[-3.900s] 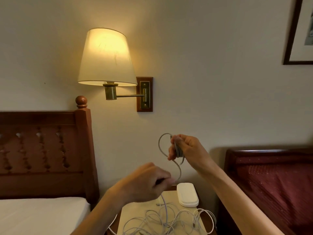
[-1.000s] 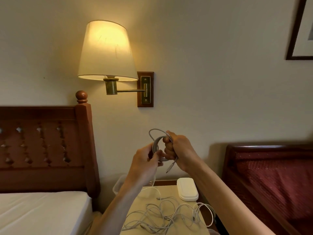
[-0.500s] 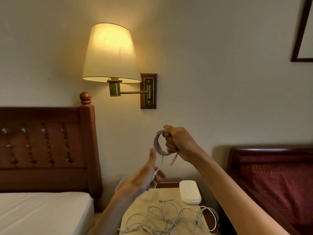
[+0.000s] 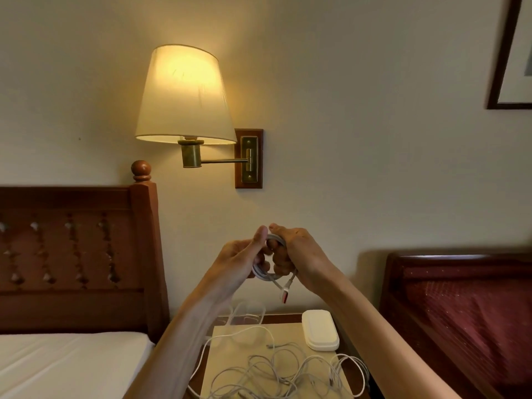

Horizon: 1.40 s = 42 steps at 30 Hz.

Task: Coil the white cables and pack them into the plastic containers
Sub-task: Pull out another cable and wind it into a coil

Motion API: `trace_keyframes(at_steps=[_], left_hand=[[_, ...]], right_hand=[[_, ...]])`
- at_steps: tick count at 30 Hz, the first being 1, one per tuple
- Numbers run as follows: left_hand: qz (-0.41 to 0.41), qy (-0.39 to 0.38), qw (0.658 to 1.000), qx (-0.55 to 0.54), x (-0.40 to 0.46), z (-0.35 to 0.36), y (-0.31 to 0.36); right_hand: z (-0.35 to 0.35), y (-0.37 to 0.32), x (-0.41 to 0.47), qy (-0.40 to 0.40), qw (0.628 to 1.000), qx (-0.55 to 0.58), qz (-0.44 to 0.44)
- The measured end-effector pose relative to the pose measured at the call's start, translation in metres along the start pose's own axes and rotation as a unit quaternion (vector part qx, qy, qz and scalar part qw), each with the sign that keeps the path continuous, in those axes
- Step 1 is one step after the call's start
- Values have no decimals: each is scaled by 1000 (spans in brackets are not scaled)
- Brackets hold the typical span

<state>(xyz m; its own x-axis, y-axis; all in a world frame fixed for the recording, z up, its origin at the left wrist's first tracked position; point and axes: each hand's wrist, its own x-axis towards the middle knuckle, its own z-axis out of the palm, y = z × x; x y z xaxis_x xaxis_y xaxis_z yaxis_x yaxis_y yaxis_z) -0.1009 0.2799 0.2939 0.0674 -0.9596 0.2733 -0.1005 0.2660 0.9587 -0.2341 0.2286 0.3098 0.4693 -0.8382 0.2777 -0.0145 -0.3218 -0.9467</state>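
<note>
- Holding one white cable wound into a small coil (image 4: 270, 272) up above the counter (image 4: 227, 358), the right hand (image 4: 299, 254) has its grip curled round the loops; the left hand (image 4: 244, 260) pinches the coil's near side, thumb raised.
- Its plug end (image 4: 285, 293) dangles loose, so this coil looks nearly finished, not packed.
- A tangle of cables (image 4: 276, 372) lies uncoiled on the counter beside a white closed case (image 4: 319, 329).
- A clear container (image 4: 247, 312) sits at the counter's far edge; contents unclear.

White cable coil (image 4: 266, 276) with red-tipped plug (image 4: 284, 296), cream lampshade (image 4: 184, 93), dark red dotted bedspread (image 4: 475, 321).
</note>
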Motion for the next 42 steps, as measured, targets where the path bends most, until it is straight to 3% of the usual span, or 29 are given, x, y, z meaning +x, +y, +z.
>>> trace_keyframes(at_steps=[4, 10, 14, 16, 19, 23, 25, 28, 29, 32, 39, 42], left_hand=[[7, 24, 999, 23, 1, 8, -3], [37, 101, 993, -49, 4, 12, -11], [46, 123, 991, 3, 5, 13, -14], [54, 130, 989, 35, 7, 16, -22], [65, 127, 988, 60, 9, 22, -30], [59, 146, 987, 34, 11, 25, -28], [46, 157, 986, 16, 11, 24, -25], [30, 154, 987, -17, 11, 22, -23], [23, 151, 987, -39, 10, 21, -23], [12, 128, 987, -100, 10, 20, -22], [-4, 105, 990, -96, 10, 17, -18], [-30, 97, 986, -134, 10, 17, -18]], right_hand=[[2, 2, 1, 58, 997, -52, -15], [-10, 20, -2, 92, 975, -184, -78], [-22, 26, -15, 114, 954, -269, -69], [-27, 21, -19, 138, 960, -236, -59], [-26, 11, -24, 152, 984, -89, -41], [-5, 19, -24, 191, 980, -36, -51], [3, 33, -25, 223, 966, -93, -89], [5, 50, -21, 284, 907, -245, -192], [4, 53, -18, 279, 903, -247, -215], [1, 56, -12, 191, 940, -133, -247], [-11, 56, -14, 63, 974, 32, -215], [-20, 55, -17, -9, 976, 51, -210]])
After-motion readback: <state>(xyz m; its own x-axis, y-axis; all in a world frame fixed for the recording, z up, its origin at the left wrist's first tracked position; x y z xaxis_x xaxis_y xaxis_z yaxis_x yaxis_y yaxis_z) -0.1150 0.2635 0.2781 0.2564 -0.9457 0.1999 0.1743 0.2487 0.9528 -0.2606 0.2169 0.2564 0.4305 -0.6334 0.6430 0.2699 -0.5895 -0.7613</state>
